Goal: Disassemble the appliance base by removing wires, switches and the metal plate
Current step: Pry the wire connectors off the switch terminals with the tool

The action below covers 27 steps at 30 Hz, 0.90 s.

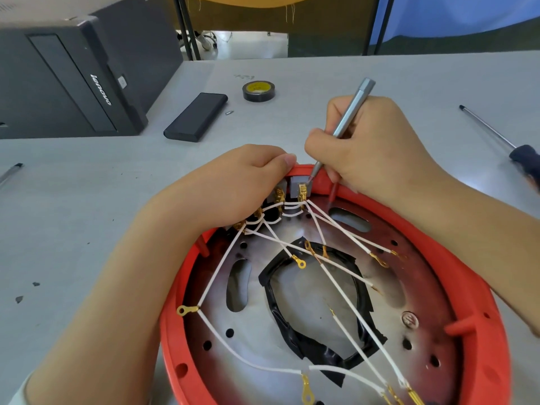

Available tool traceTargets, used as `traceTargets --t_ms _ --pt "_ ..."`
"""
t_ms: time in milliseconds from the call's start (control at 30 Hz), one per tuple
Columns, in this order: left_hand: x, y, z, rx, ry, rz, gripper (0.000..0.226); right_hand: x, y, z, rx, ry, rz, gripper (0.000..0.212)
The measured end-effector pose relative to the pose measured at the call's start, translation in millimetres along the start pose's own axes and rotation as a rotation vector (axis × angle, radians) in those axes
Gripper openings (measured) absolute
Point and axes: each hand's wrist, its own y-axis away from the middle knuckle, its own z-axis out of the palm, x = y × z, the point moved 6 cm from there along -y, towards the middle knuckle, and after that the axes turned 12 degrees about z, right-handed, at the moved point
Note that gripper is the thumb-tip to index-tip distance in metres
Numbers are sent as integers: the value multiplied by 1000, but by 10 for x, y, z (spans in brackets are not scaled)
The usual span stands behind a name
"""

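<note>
A round red appliance base (479, 302) lies open side up on the grey table. Inside it sits a shiny metal plate (388, 340) with a black-taped centre opening. Several white wires (344, 290) with gold terminals fan out from grey switches (298, 187) at the far rim. My left hand (242, 182) grips the far rim beside the switches, thumb on the red edge. A thin silver screwdriver (349, 115) is gripped like a pen in my right hand (377, 147), and its tip touches the right switch.
A black Lenovo computer case (73, 80) stands at the back left. A black power bank (195, 116), a small screw (229, 113) and a roll of black tape (258, 91) lie behind the base. A long screwdriver (502, 138) lies at the right.
</note>
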Motion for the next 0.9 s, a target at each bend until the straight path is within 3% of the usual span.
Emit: traceTargets --t_ms 233,533,733,900 --pt "2 -6 1 -7 -16 4 45 49 -148 78 -161 -4 143 26" --pt "-44 -18 3 -6 -14 -13 39 -9 -304 256 -358 241 299 23" --pt "-38 -29 -7 -1 -22 15 44 -14 -209 162 -271 190 196 28" --pt "-40 -17 -2 0 -9 9 42 -132 -160 17 -103 58 59 27"
